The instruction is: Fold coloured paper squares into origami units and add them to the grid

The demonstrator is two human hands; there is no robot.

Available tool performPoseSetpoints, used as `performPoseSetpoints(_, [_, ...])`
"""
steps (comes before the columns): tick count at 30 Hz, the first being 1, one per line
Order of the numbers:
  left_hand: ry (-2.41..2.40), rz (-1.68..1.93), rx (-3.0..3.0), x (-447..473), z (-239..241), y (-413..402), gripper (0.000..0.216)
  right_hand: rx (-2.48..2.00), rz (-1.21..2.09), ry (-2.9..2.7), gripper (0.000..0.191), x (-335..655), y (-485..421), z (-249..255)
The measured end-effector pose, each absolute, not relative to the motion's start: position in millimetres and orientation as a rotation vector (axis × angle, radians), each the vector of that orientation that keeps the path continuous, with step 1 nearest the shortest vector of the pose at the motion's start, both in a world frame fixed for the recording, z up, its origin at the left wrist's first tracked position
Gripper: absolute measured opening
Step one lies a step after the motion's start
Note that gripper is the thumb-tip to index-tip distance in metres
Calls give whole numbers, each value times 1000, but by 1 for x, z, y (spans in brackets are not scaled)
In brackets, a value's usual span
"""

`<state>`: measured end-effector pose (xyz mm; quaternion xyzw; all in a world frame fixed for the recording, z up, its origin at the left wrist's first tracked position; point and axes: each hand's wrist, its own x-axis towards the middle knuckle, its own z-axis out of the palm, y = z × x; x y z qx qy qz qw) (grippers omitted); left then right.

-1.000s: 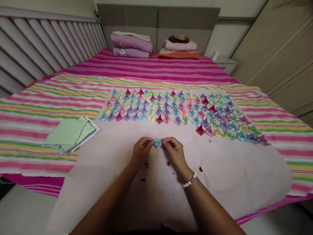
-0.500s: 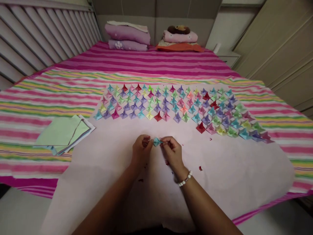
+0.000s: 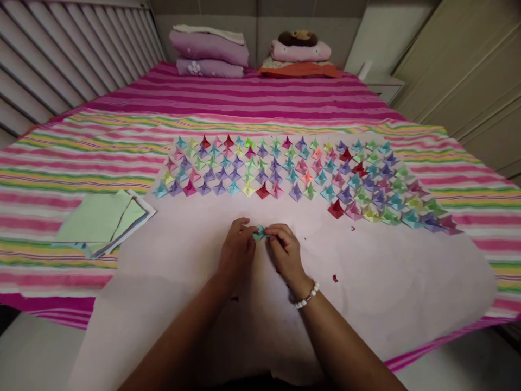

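Observation:
A small light-blue folded paper piece (image 3: 259, 234) is pinched between my two hands, low over the pale sheet (image 3: 183, 260). My left hand (image 3: 237, 245) closes on its left side with thumb and fingers. On its right side, the fingertips of my right hand (image 3: 286, 251) grip the edge; a white bead bracelet (image 3: 308, 296) circles that wrist. Beyond my hands, several rows of coloured folded paper pieces (image 3: 296, 191) of much the same kind stand on the sheet. The inner faces of the held piece are partly covered by my fingers.
A stack of loose paper sheets (image 3: 97, 217) lies at the left on the striped cloth (image 3: 36, 190). Red paper scraps (image 3: 335, 278) are scattered near my right hand. Folded bedding (image 3: 209, 49) and a brown plush item (image 3: 298, 38) sit at the bed's head, with a slatted rail (image 3: 81, 49) on the left.
The blue piece has turned a little between my fingers, and the left fingers now cover more of it. The whole view has shifted slightly.

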<state>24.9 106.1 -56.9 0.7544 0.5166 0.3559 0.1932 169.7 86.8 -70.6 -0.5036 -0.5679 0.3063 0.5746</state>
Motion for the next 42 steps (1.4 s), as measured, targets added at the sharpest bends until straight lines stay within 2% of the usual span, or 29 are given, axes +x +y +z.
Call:
performPoseSetpoints(7, [1455,943,2132,27,-53,107,40,-1184,705,-1354,20,169,86,-69])
performPoseSetpoints(14, [1520,967,2127,29,-53,106,23,-1164,699,-1363,21,168,86,-69])
performPoseSetpoints(22, [1624,774,2279,28,-50,106,24,-1164,700,-1373,20,168,86,-72])
performPoseSetpoints(35, [1415,967,2139,26,-64,117,21,-1188,709,-1387,21,168,86,-74])
performPoseSetpoints(42, [1282,993,2065,21,-63,127,23,-1176,672,-1439,28,164,87,-74])
